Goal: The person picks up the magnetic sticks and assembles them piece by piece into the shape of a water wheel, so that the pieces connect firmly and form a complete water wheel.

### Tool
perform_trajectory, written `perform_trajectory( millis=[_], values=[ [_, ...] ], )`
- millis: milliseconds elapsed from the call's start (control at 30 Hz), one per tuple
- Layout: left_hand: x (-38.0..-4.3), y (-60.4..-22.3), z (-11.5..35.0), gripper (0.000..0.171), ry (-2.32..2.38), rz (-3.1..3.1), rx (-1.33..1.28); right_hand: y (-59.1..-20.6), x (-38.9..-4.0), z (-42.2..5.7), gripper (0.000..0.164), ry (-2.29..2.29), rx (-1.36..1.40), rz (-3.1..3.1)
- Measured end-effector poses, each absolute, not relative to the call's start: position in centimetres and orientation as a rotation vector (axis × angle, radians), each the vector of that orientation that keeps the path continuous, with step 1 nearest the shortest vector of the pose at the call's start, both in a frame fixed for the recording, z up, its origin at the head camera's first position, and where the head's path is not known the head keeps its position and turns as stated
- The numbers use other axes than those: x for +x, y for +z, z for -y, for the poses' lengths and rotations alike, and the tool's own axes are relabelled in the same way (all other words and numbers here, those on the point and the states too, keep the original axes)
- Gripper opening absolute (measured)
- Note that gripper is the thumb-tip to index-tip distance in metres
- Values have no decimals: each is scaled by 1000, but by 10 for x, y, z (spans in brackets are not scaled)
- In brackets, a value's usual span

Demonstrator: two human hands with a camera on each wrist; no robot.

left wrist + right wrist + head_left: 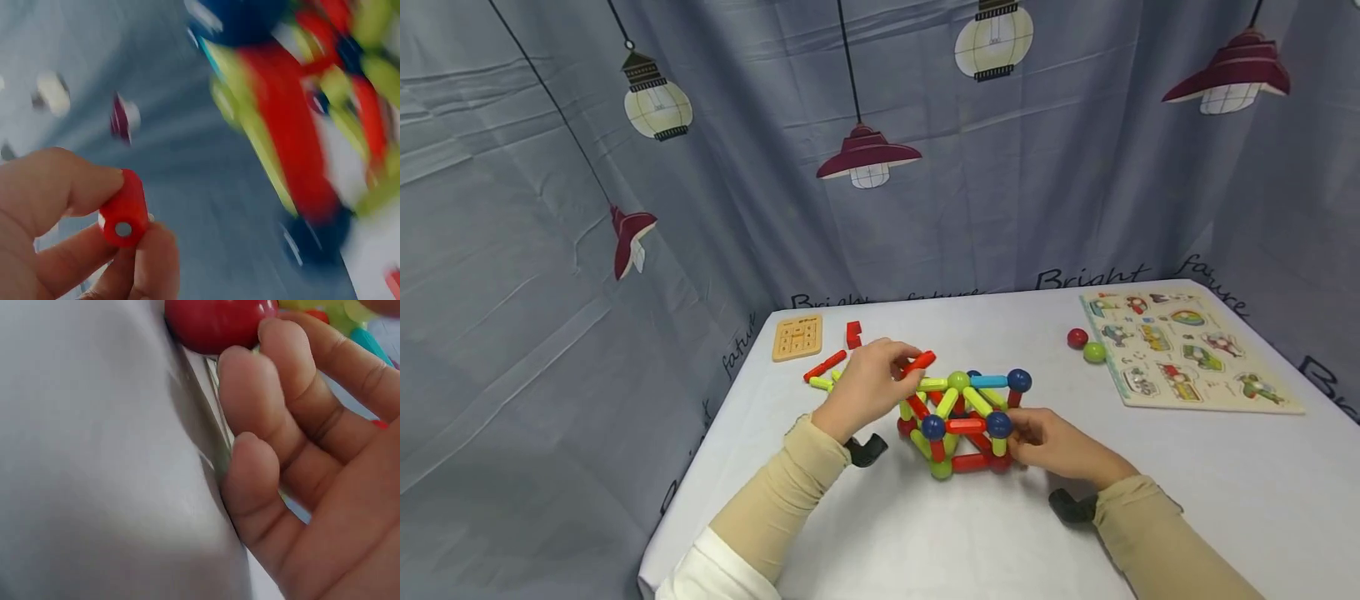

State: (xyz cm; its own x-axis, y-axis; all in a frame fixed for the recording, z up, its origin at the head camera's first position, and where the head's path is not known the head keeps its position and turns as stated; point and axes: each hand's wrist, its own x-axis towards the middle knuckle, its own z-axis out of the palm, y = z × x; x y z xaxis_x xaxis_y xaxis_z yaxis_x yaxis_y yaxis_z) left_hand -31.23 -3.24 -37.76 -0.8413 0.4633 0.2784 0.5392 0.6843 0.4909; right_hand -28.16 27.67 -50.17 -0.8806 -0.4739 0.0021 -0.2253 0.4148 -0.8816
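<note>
My left hand (867, 385) pinches a red magnetic rod (919, 363) between thumb and fingers, held at the upper left of a ball-and-rod structure (966, 426). A round metal tip shows on the near end of that red rod (128, 203) in the left wrist view. Red, yellow-green and blue rods make up the structure, joined by navy, green and red balls. At its lower right corner my right hand (1063, 446) holds the structure. The right wrist view has curled fingertips against a red ball (219, 322) low on the frame.
Behind the left hand lie loose rods (824, 365) and a red block (853, 335). A wooden number board (797, 337) is at the back left. At right lie a loose red ball (1077, 338), a green ball (1094, 352) and a picture puzzle board (1195, 350).
</note>
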Motion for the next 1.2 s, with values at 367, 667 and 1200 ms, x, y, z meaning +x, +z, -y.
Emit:
perform_trajectory(
  millis=[367,667,1200],
  values=[
    [-298,-362,-50,23,-690,2933,-956,-503,-291,-288,20,-1589,-88,-2970],
    [-302,-380,-80,21,-357,3007,-900,-514,-291,-282,29,-1552,-320,-2890],
    [-305,-382,-78,32,-418,2971,-1040,-515,-294,-285,25,-1571,-314,-2843]
  ],
)
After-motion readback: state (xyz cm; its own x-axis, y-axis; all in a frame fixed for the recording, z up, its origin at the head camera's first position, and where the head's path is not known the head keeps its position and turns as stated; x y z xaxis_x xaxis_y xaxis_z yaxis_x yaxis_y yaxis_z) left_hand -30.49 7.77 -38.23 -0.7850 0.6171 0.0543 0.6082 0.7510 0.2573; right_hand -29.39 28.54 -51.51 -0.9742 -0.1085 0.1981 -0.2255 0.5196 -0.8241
